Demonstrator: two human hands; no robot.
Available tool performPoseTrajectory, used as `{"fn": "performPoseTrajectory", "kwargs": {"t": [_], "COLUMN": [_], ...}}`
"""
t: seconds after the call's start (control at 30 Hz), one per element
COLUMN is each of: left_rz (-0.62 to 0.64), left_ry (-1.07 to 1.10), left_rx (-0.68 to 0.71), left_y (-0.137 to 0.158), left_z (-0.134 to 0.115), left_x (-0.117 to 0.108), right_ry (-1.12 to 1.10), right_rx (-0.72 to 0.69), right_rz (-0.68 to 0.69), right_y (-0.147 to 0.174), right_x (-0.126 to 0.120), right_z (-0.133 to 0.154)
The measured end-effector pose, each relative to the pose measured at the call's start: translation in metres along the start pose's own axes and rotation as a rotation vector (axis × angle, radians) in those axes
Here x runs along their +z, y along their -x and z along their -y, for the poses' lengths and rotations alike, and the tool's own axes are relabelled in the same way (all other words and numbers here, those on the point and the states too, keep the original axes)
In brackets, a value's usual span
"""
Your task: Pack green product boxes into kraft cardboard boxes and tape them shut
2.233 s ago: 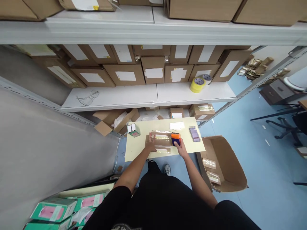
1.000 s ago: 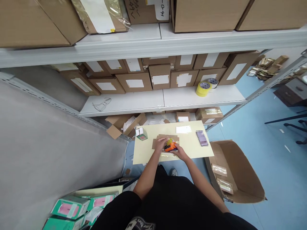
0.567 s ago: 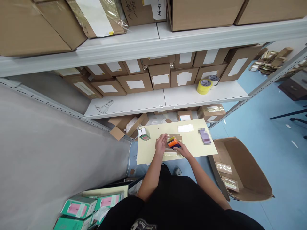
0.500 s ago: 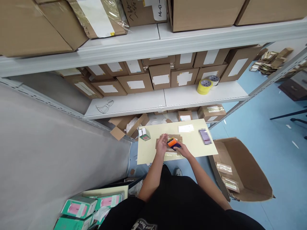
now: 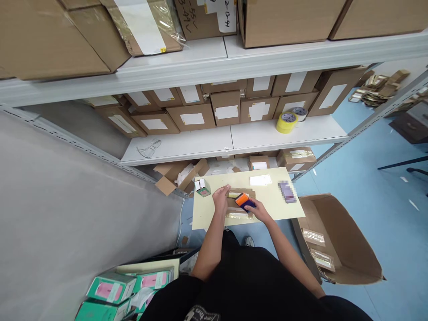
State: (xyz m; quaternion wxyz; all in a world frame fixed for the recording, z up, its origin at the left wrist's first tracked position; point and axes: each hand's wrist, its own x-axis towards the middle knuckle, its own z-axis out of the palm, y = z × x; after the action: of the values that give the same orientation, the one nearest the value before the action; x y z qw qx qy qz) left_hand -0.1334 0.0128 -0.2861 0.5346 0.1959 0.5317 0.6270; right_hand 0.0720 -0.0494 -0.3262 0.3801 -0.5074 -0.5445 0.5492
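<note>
My right hand [image 5: 259,209] is closed around a small orange and dark-blue block-shaped thing [image 5: 243,201], whose exact kind I cannot make out. It is held over a flat brown cardboard package [image 5: 239,215] with shiny tape strips, lying on the pale yellow tabletop [image 5: 207,214]. At the package's upper left corner is my left hand [image 5: 221,199], its fingers drawn together; what lies between the fingertips is too small to tell. Left of that hand stands a small green and white box [image 5: 202,187]. White paper slips [image 5: 261,180] lie behind the package.
A blurred purple item [image 5: 286,191] lies at the table's right. Beside it on the floor, a large open carton [image 5: 347,249] contains flat taped packages. Shelving ahead carries cardboard boxes, yellow tape rolls [image 5: 286,122] and glasses [image 5: 149,148]. Green boxes [image 5: 110,290] are stacked lower left.
My left hand has moved left, from beside the orange and dark-blue thing to the package's corner, and its fingers have closed together. The right hand keeps its hold, and the view has shifted slightly.
</note>
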Motion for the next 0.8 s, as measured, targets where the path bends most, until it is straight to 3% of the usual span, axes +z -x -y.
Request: {"fn": "performPoseTrajectory", "kwargs": {"t": [0.17,0.6,0.8], "left_rz": [0.037,0.114,0.123], "left_ry": [0.118,0.106,0.019], "left_rx": [-0.157,-0.14,-0.085], "left_y": [-0.005,-0.014,-0.015], "left_z": [0.004,-0.013,-0.021], "left_x": [-0.003,-0.017,-0.026], "right_ry": [0.052,0.073,0.219], "right_rx": [-0.022,-0.017,-0.041], "right_rz": [0.033,0.012,-0.035], "right_y": [-0.001,0.007,0.009], "right_x": [0.0,-0.005,-0.011], "right_z": [0.017,0.032,0.028]}}
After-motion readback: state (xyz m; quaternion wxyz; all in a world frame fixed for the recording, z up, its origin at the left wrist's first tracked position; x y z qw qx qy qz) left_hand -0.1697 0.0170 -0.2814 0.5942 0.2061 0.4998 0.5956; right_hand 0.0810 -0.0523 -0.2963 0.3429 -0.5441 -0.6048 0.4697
